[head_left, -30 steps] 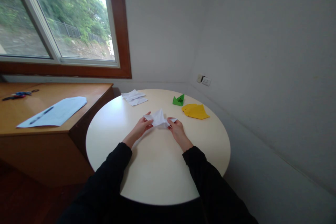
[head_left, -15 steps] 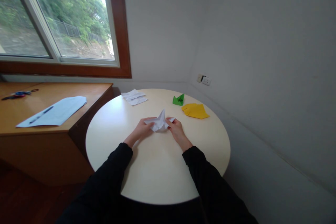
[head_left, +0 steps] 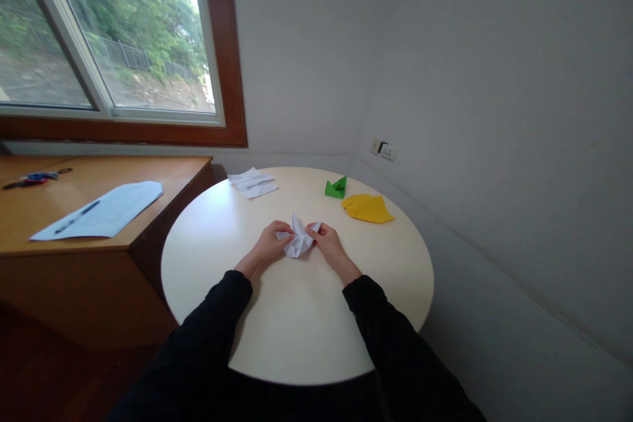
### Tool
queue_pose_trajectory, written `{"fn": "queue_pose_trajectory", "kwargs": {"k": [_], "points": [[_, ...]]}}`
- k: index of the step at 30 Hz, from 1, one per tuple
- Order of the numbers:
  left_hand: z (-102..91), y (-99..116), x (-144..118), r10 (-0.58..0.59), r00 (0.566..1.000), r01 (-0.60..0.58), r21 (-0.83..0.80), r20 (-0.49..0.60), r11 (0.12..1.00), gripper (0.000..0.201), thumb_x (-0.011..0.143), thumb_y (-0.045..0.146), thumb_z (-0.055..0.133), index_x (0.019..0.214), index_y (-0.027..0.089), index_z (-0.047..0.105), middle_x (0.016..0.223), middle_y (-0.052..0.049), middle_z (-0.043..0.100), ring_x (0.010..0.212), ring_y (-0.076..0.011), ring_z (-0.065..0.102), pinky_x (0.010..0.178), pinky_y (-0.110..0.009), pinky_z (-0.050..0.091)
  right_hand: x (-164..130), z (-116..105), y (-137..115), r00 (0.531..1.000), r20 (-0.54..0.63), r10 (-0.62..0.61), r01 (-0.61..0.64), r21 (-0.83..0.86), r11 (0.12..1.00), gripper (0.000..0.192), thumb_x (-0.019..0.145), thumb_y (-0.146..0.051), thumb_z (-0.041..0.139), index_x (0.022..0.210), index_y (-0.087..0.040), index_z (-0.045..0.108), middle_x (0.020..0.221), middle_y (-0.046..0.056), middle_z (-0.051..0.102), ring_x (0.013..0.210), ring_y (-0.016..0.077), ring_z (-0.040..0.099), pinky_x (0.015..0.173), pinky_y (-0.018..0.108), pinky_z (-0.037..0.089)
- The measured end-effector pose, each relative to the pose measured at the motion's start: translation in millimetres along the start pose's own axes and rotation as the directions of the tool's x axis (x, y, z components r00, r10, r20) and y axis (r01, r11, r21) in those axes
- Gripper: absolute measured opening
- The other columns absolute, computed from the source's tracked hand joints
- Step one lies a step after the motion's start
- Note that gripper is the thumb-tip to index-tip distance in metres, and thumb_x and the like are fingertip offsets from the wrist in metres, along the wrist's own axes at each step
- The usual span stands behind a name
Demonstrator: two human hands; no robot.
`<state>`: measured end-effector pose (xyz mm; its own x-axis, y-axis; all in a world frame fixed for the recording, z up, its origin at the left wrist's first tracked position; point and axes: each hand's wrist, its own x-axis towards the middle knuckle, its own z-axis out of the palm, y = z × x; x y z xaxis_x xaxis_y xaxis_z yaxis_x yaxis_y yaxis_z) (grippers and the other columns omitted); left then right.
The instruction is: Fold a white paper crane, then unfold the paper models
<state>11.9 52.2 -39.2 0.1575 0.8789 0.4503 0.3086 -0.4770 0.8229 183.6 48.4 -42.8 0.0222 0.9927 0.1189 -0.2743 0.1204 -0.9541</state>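
White folded paper [head_left: 298, 241] sits between both hands near the middle of the round table [head_left: 297, 330], creased into several small facets, with one narrow tip standing up and pointing toward the far wall. Its long axis runs roughly from the person outward, the raised tip at the far end and a blunter folded end toward the person. The left hand [head_left: 267, 247] pinches its left side, fingers closed on the paper; the right hand [head_left: 327, 244] grips the right side the same way, thumb on top. Whether the paper's underside touches the tabletop is hard to tell.

Bare tabletop lies all around the hands, widest on the near side toward the sleeves. At the far edge lie a white paper stack [head_left: 253, 182] to the left, a small green paper figure [head_left: 336, 188] and, just beside it, a yellow folded paper [head_left: 368, 209], all well apart from the hands. A wooden desk [head_left: 163, 175] adjoins the table's left side, carrying a pale sheet [head_left: 101, 211].
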Motion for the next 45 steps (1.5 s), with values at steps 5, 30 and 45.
{"fn": "queue_pose_trajectory", "kwargs": {"k": [5,30,45], "points": [[0.5,-5,0,0.008,1.0,-0.009,0.032,0.02,0.999,0.013,0.065,0.03,0.068,0.068,0.018,0.065,0.086,-0.006,0.062,0.082,-0.0206,0.058,0.079,-0.035,0.045,-2,1,-1,0.999,0.053,0.009,-0.008,-0.029,1.0,0.034,0.049,-0.034,0.079,0.073,-0.017,0.062,0.066,-0.002,0.063,0.06,0.0129,0.055,0.06,0.026,0.042],[-1.3,13,3,-0.079,0.984,0.079,-0.007,-0.162,0.997,0.025,0.07,0.037,0.061,0.085,0.017,0.063,0.062,0.002,0.053,0.057,-0.0131,0.048,0.057,-0.025,0.037,-18,8,-13,0.915,0.394,0.091,-0.044,-0.128,0.991,0.038,0.051,-0.027,0.08,0.086,-0.016,0.071,0.077,0.002,0.07,0.071,0.0165,0.061,0.076,0.033,0.047],[-3.7,8,6,-0.129,0.983,0.116,-0.106,-0.13,0.988,0.033,0.077,0.046,0.053,0.093,0.017,0.062,0.08,-0.004,0.061,0.074,-0.0171,0.055,0.069,-0.029,0.042,0,0,-3,0.996,0.005,-0.086,0.085,-0.21,0.974,0.025,0.054,-0.04,0.074,0.057,-0.016,0.065,0.052,-0.003,0.056,0.054,0.011,0.045,0.056,0.026,0.037]]}}
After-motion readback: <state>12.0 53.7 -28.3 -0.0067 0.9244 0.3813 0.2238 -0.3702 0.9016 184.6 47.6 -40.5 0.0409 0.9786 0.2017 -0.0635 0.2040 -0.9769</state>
